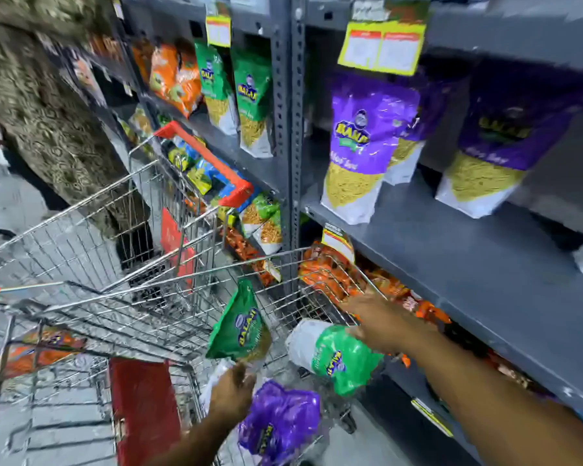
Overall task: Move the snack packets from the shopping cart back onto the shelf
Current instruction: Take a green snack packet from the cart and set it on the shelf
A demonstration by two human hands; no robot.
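Landmark: wire cart (122, 264), tilted in the view, standing just beside the grey shelf (451, 250).
Left hand (231, 395): over the cart's near end, fingers closed around the bottom of a green packet (239, 326) that stands upright above the basket.
Right hand (374, 319): at the cart's shelf-side rim, gripping the end of a second green packet (330, 356); that packet lies on its side, white end toward the cart's middle. The fingers are partly hidden, but the packet is plainly held.
Purple packet (280, 420): at the cart's near end, just below the left hand, crumpled; whether the hand touches it cannot be told.
Orange packet (24, 354): in the cart's lower tray, on the side away from the shelf.
Shelf above the cart: purple packets (367, 146) upright on the middle board; green packets (249, 102) and orange ones further along.
Shelf level with the cart: orange packets (330, 274) just behind the right hand.
Cart handle (209, 163): red, at the far end.
Picture quality: motion-blurred, so the small print is unreadable.
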